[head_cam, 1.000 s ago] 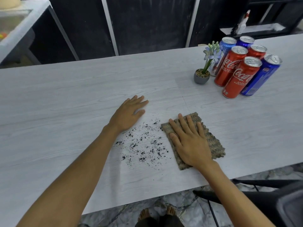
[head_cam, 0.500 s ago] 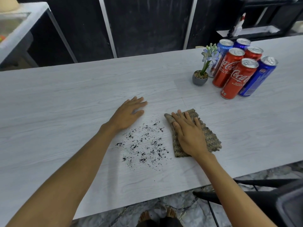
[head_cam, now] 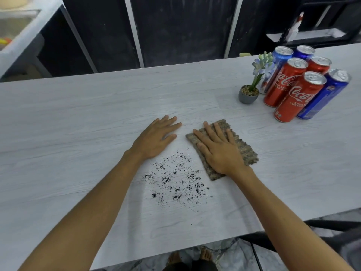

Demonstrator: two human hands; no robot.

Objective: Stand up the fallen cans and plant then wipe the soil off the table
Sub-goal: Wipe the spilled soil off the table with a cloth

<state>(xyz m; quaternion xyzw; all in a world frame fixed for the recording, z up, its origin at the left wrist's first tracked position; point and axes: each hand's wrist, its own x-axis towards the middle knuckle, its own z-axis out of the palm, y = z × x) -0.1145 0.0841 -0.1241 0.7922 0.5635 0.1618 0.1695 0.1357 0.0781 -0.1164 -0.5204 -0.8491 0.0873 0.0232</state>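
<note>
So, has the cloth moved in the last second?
Yes: the cloth, under the right hand, slid toward the table's far edge, judged against the soil.

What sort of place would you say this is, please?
Probably an indoor domestic room, perhaps a dining or kitchen area, though I cannot be sure: a long white wood-grain table, a marbled tile floor under bare feet, and a dark chair beside the table.

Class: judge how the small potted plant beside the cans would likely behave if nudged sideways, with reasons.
The potted plant probably tips easily: its small rounded pot carries a tall leaning stem. Being small, it is likely light. Tipped, it might roll and spill its pebbly filling.
</note>
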